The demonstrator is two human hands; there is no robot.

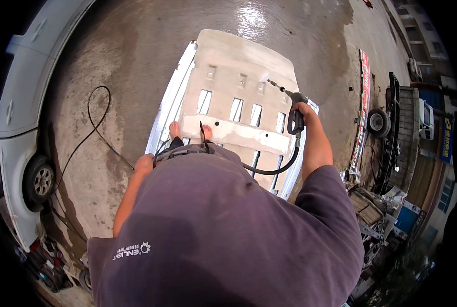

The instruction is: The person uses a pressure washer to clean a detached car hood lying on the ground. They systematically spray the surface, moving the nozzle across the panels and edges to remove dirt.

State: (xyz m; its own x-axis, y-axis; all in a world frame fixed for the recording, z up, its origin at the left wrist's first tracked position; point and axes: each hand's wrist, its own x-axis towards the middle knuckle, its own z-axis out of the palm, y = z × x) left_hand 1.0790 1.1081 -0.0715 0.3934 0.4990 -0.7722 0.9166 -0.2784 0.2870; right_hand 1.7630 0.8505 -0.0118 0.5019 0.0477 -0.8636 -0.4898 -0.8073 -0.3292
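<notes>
My right hand (305,113) is wrapped round the grip of a black pressure washer gun (297,117). Its short lance and nozzle (276,85) point up and left over a large beige panel (244,56), where a faint whitish spray shows. From the gun's lower end, a black hose (285,168) curves back beneath my body. At my left side my left hand (143,163) is closed at the hose, its fingers partly hidden. The panel has slots and small recesses, and lies on a pale metal frame (166,105). My feet (207,132) are by its near part.
The hose loops across the wet concrete floor (126,56) on the left, near a white vehicle (24,97) with a dark tyre (39,181). A loose wheel (378,123), a long red-and-white strip (362,97) and heaped scrap parts (374,215) are on the right.
</notes>
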